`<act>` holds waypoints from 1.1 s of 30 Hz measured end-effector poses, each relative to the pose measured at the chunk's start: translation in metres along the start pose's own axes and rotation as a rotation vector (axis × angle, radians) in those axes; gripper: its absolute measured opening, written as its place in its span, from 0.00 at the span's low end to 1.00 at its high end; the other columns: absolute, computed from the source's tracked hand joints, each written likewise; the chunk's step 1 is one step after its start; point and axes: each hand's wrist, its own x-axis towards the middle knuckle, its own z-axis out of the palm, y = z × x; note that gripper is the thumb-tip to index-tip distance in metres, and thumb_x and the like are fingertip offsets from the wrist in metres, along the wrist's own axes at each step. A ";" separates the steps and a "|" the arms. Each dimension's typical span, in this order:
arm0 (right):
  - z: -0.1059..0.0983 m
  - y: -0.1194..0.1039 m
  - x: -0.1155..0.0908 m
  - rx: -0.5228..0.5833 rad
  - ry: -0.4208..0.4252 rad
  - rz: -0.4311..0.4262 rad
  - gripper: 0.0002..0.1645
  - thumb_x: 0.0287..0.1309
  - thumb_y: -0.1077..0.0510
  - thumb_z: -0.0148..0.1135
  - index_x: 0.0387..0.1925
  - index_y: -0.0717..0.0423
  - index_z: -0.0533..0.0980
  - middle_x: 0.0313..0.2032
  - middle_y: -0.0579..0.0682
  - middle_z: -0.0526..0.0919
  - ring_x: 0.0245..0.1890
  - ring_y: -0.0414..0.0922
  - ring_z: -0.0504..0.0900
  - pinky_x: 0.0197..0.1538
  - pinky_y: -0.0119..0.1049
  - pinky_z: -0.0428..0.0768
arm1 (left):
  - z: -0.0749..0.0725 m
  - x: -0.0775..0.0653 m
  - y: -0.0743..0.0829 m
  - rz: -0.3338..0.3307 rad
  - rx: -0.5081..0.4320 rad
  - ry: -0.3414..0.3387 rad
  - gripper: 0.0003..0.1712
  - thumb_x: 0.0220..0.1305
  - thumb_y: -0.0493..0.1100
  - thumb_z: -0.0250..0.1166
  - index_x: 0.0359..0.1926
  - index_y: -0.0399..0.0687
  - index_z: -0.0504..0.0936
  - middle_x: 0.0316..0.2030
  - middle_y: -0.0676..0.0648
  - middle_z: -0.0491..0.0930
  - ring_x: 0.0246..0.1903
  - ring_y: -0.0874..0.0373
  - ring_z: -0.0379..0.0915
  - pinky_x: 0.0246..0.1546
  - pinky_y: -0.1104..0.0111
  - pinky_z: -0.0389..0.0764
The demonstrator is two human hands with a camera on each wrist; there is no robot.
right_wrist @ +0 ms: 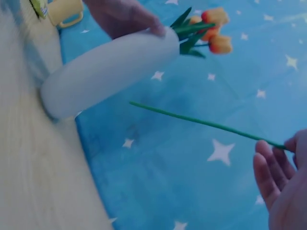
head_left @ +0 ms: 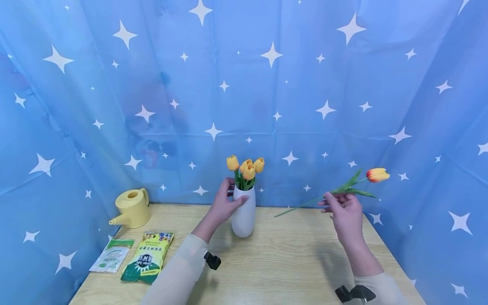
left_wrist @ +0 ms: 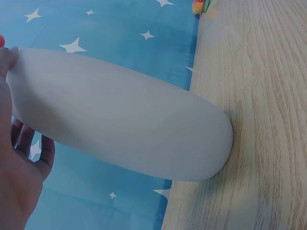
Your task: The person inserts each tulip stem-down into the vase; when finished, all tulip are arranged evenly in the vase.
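Note:
A tall white vase (head_left: 244, 216) stands on the table with several yellow-orange tulips (head_left: 249, 171) in its mouth. My left hand (head_left: 225, 201) grips it near the rim, thumb across the front and fingers around the far side. To the right, my right hand (head_left: 347, 214) pinches one red-and-yellow tulip (head_left: 378, 175) by its stem, just under the leaves. Its blossom points right, and the bare green stem (right_wrist: 201, 122) reaches left toward the vase, with the stem's end apart from it. In the left wrist view the vase's base meets the wood.
At the left of the wooden table (head_left: 282, 262) stands a yellow watering can (head_left: 133, 209). Before it lie a green-and-yellow packet (head_left: 148, 258) and a smaller white-and-green packet (head_left: 112, 255). A blue curtain with white stars (head_left: 244, 101) hangs behind and along both sides.

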 end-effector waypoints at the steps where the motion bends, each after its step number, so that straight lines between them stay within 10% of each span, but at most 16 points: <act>1: 0.003 -0.004 0.001 0.003 0.002 -0.024 0.18 0.77 0.57 0.70 0.55 0.65 0.76 0.40 0.49 0.90 0.35 0.41 0.92 0.37 0.34 0.90 | 0.000 0.000 0.000 0.001 0.000 0.001 0.35 0.71 0.59 0.77 0.67 0.51 0.70 0.64 0.46 0.75 0.64 0.45 0.75 0.67 0.41 0.79; 19: 0.066 -0.047 0.016 0.145 -0.010 -0.326 0.14 0.83 0.57 0.62 0.61 0.55 0.72 0.46 0.68 0.87 0.35 0.49 0.92 0.38 0.37 0.91 | -0.001 0.002 -0.005 0.020 -0.009 0.005 0.35 0.71 0.60 0.77 0.67 0.51 0.70 0.64 0.46 0.75 0.64 0.46 0.75 0.68 0.43 0.79; 33: 0.101 -0.058 0.020 0.021 -0.088 -0.449 0.12 0.82 0.60 0.63 0.59 0.55 0.72 0.45 0.72 0.86 0.35 0.45 0.90 0.38 0.32 0.89 | 0.000 0.001 -0.003 0.023 -0.013 0.003 0.34 0.71 0.57 0.77 0.66 0.51 0.71 0.64 0.46 0.76 0.64 0.45 0.76 0.68 0.43 0.78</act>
